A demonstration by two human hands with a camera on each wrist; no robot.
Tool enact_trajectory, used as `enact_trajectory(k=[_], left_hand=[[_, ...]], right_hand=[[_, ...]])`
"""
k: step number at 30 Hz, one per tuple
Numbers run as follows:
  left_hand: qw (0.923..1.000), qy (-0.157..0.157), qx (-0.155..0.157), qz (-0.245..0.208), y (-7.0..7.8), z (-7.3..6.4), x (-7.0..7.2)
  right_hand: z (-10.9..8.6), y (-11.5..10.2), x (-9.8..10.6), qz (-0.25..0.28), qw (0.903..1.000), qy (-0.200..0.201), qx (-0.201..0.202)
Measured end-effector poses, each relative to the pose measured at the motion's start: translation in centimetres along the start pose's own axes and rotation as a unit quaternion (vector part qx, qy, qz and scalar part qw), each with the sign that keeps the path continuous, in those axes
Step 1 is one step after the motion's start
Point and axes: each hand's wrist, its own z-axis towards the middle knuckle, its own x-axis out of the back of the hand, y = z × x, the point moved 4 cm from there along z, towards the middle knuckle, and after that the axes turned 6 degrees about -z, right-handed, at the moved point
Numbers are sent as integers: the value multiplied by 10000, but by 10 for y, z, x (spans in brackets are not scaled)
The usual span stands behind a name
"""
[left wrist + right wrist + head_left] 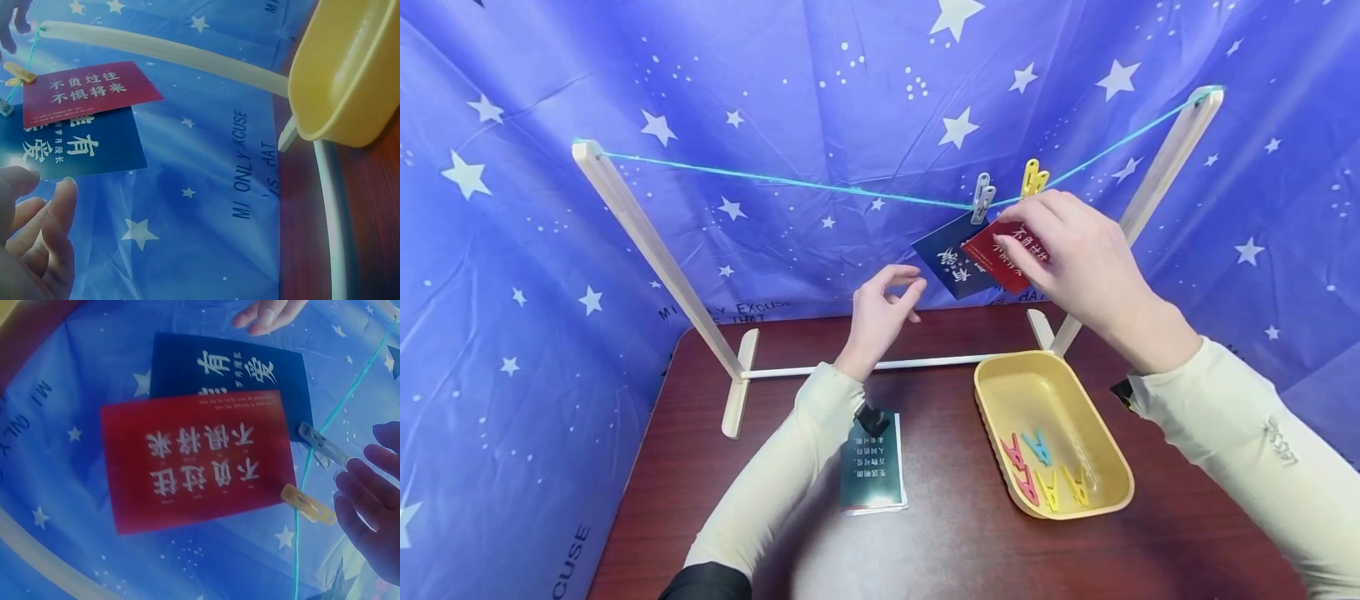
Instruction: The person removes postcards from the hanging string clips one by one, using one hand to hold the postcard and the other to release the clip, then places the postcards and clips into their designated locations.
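Observation:
A red card (200, 462) with white lettering hangs from a green line (737, 175), held by a yellow clothespin (307, 504). Behind it, partly covered, a dark blue card (87, 147) hangs by a grey clothespin (982, 200). My right hand (1075, 258) is raised at the line and hides part of the red card in the head view. Its fingers are relaxed, with fingertips close to the ends of both clothespins in the right wrist view. My left hand (883, 312) hovers left of the blue card, fingers loosely bent and holding nothing.
Two wooden posts, left (655, 258) and right (1172, 158), carry the line, joined low down by a white rod (925, 362). A yellow basin (1052, 367) holds several pink, blue and yellow clothespins. Dark green cards (872, 475) lie stacked below my left sleeve.

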Motion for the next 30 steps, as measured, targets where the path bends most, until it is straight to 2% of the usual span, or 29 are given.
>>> enact_trajectory(k=[8,14,21,26,30], left_hand=[[10000,38,20,-16,-3,3,-1],[9999,-23,42,-131,-7,4,-4],[9994,-99,102,-317,-9,4,-9],[9992,-152,83,-372,-7,6,-12],[9990,-135,108,-401,-5,6,-15]], right_hand=[[21,14,8,-61,9997,-234,-74],[36,21,13,-145,9995,-90,254],[53,25,13,-199,9970,-383,641],[62,30,10,-152,9934,-859,738],[68,38,4,-115,9863,-1624,272]])
